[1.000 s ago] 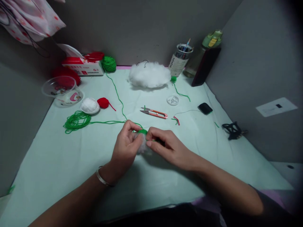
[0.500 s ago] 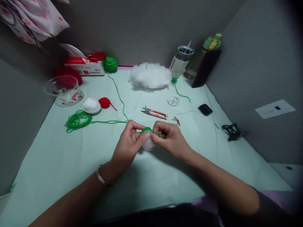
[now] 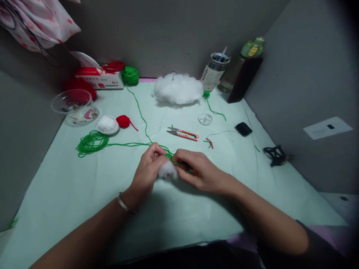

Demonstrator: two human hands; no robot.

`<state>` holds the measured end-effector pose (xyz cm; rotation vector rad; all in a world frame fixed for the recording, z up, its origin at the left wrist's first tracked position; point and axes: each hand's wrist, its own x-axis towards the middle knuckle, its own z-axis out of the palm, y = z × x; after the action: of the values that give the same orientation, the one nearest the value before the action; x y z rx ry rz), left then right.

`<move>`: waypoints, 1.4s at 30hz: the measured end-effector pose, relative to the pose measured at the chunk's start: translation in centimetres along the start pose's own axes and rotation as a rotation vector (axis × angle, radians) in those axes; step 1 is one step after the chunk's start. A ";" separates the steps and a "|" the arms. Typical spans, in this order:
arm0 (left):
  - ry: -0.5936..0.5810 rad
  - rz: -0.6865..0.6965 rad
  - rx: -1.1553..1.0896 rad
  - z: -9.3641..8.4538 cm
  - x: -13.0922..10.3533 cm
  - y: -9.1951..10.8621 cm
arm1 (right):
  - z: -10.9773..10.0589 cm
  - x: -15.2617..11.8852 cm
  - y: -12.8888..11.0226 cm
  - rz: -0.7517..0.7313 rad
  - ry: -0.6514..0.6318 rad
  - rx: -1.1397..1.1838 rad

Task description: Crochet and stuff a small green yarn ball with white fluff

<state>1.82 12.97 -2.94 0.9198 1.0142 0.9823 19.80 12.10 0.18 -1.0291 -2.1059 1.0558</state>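
My left hand [image 3: 148, 168] is closed, pinching a small green yarn piece [image 3: 169, 156] between thumb and fingers. White fluffy stuffing [image 3: 167, 171] bulges below the green part, toward me. Pressed close on the other side, my right hand [image 3: 196, 168] has its fingertips closed at the piece, with a green strand running into them. A dull brownish thing shows in the right palm, too dark to make out. Green yarn [image 3: 129, 144] leads from the piece leftward to a loose green coil [image 3: 92, 144], and another strand reaches back to a green yarn ball [image 3: 130, 76].
Beyond my hands lie orange thread snips [image 3: 183, 134]. White stuffing [image 3: 178, 89] sits by the back wall, beside a pen can [image 3: 214, 73] and a bottle [image 3: 252, 48]. White yarn [image 3: 107, 124], red yarn [image 3: 122, 121] and plastic tubs [image 3: 71, 101] are left; a black claw clip [image 3: 277, 155] lies right.
The green piece has shifted slightly left and tilted, so more of its white stuffing faces me. My right hand has moved left and in against it, and its fingers have straightened somewhat.
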 end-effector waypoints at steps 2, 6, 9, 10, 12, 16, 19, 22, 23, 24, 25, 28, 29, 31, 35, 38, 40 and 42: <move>-0.033 -0.065 -0.077 0.1 0.0 0.0 | 0.0 0.0 0.6 0.015 0.051 0.012; -0.054 -0.059 -0.139 0.4 0.0 0.0 | 0.0 0.1 1.1 0.094 0.111 0.107; -0.044 -0.040 -0.127 0.4 -0.1 -0.1 | 0.1 0.2 1.0 0.143 0.124 0.194; -0.043 -0.040 -0.118 0.4 -0.1 -0.2 | 0.2 0.3 1.0 0.161 0.131 0.221; -0.051 -0.043 -0.107 0.3 -0.2 -0.2 | 0.3 0.5 1.0 0.199 0.150 0.257; -0.128 -0.041 -0.131 0.2 -0.5 -0.2 | 0.2 0.7 1.2 0.259 0.225 0.274; -0.182 -0.001 -0.127 0.0 -0.4 -0.4 | -0.1 0.5 1.2 0.249 0.224 0.255; -0.180 0.027 -0.091 -0.2 -0.2 -0.6 | -0.5 0.3 0.8 0.234 0.134 0.270; -0.173 0.034 -0.077 -0.2 -0.1 -0.6 | -0.6 0.3 0.6 0.230 0.109 0.292; -0.163 0.042 -0.064 -0.2 0.0 -0.6 | -0.6 0.2 0.3 0.227 0.091 0.319; -0.148 0.050 -0.049 -0.2 0.0 -0.6 | -0.5 0.2 0.0 0.225 0.076 0.343; -0.075 0.079 0.017 0.0 0.2 -0.3 | 0.0 0.2 -0.9 0.237 0.060 0.374; -0.046 0.090 0.040 0.0 0.3 -0.2 | 0.3 0.2 -1.1 0.243 0.053 0.380; 0.003 0.118 0.077 0.2 0.3 0.0 | 0.8 0.2 -1.1 0.246 0.049 0.397; 0.050 0.150 0.105 0.6 0.2 0.0 | 1.3 0.4 -0.3 0.259 0.104 0.413; 0.018 0.161 0.064 0.5 -0.1 0.0 | 1.3 0.6 0.5 0.264 0.218 0.299; -0.057 0.145 0.035 0.2 -0.4 0.2 | 1.2 0.6 0.7 0.270 0.268 0.253; -0.109 0.116 0.016 -0.2 -0.6 0.5 | 1.0 0.7 0.8 0.286 0.287 0.248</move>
<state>1.38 12.61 -2.40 1.0436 0.8862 1.0102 18.95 12.55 -0.92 -1.2942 -1.5885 1.1884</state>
